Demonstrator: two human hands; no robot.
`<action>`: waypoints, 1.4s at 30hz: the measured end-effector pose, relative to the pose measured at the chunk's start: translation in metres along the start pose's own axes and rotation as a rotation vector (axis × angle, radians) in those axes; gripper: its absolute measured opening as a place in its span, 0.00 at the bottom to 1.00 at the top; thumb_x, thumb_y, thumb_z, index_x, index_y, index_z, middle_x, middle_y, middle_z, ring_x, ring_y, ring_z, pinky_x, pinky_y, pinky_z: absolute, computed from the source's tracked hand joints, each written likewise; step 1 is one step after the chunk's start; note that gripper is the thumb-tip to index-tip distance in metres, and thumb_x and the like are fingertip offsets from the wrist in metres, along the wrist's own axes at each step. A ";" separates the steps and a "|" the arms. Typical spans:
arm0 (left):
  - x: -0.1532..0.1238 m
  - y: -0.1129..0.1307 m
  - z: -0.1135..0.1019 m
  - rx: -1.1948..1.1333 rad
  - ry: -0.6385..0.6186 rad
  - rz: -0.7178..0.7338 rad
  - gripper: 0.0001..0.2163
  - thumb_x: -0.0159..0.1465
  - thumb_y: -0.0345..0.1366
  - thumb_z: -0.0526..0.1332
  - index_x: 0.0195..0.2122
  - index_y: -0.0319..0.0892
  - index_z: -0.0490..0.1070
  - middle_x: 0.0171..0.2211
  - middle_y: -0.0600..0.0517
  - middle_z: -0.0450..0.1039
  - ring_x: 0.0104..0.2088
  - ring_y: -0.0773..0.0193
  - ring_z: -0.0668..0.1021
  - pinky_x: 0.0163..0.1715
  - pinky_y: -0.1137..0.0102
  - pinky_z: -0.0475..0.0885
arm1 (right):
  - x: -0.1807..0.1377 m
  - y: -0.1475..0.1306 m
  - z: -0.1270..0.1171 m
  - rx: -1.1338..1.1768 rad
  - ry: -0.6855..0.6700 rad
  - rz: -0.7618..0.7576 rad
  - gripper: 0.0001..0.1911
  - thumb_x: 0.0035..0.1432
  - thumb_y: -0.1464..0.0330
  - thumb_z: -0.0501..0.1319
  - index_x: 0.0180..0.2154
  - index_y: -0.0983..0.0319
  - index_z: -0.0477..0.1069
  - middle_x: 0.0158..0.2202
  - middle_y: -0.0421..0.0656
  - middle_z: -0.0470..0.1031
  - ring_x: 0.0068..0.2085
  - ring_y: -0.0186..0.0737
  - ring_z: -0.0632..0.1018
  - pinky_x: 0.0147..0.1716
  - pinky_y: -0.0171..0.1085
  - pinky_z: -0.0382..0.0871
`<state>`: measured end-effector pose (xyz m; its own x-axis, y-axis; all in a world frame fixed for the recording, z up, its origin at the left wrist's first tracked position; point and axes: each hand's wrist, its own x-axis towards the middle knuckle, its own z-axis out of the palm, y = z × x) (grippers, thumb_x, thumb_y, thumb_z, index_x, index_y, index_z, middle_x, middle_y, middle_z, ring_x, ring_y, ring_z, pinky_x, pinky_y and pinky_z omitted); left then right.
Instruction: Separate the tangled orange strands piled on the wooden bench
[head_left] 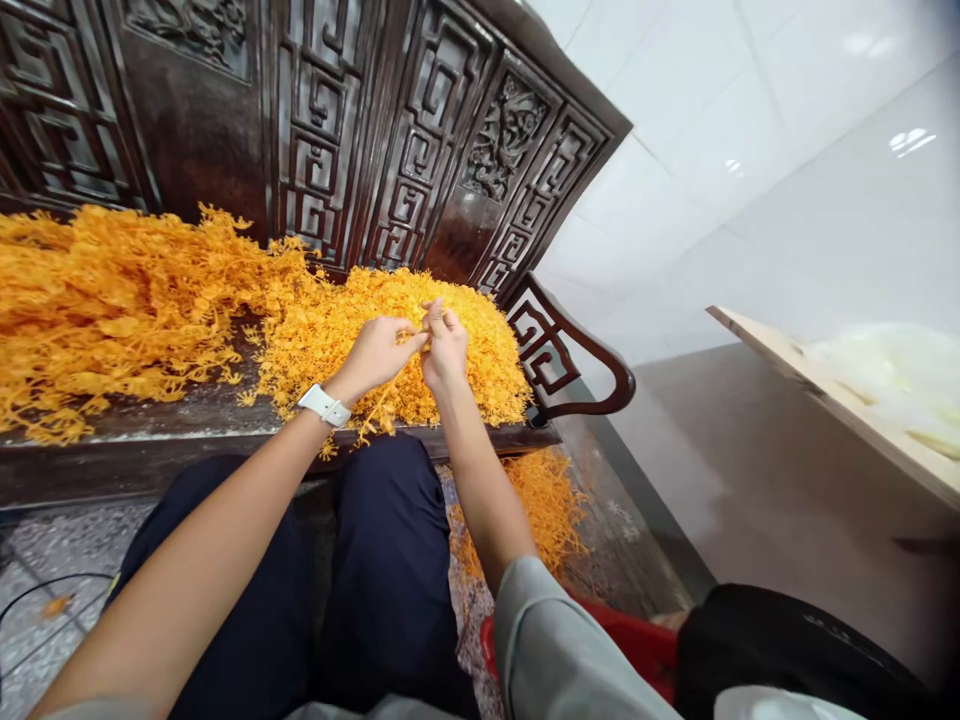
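My left hand (381,352), with a white watch (325,405) on its wrist, is closed in a pinch, thumb and fingertips meeting those of my right hand (445,348). The right hand is also closed, its fingers bent. A small orange sprig seems to be pinched between them, mostly hidden by the fingers. Both hands are just above a heaped pile of yellow-orange branching sprigs (480,350), which look like plastic. Below the left hand, a few sprigs hang over the bench's front edge.
A larger orange heap (127,300) covers the left of the dark wooden bench (202,410). Its carved backrest (457,240) and curved armrest (600,390) bound the pile. Orange strands (551,510) lie low at the right. A wooden board (817,400) with a clear bag juts in.
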<state>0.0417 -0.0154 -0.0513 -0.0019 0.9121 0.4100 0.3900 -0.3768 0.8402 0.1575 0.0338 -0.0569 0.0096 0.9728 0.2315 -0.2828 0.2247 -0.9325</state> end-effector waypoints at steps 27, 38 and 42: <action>0.016 -0.035 -0.016 -0.154 0.210 -0.078 0.08 0.61 0.39 0.69 0.29 0.40 0.77 0.28 0.50 0.77 0.29 0.61 0.75 0.33 0.66 0.68 | -0.051 -0.051 -0.014 -1.217 -0.469 -0.557 0.14 0.75 0.68 0.57 0.35 0.65 0.74 0.34 0.47 0.74 0.34 0.40 0.72 0.36 0.40 0.63; 0.018 -0.055 -0.036 0.032 0.320 -0.217 0.24 0.59 0.41 0.75 0.54 0.38 0.79 0.46 0.41 0.81 0.44 0.50 0.80 0.49 0.58 0.73 | -0.087 -0.118 -0.080 1.392 -1.611 0.321 0.14 0.67 0.77 0.60 0.32 0.54 0.77 0.26 0.36 0.72 0.24 0.30 0.70 0.18 0.30 0.57; 0.015 -0.050 -0.026 0.051 0.269 -0.217 0.16 0.66 0.48 0.67 0.30 0.40 0.78 0.26 0.48 0.74 0.29 0.59 0.73 0.31 0.66 0.65 | -0.094 -0.088 -0.110 1.293 -0.572 0.090 0.07 0.69 0.59 0.63 0.46 0.49 0.78 0.29 0.39 0.72 0.25 0.35 0.67 0.17 0.33 0.57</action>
<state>-0.0022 0.0130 -0.0778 -0.3299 0.8921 0.3088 0.3997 -0.1643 0.9018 0.2866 -0.0714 -0.0272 -0.3508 0.7541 0.5552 -0.9303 -0.3486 -0.1143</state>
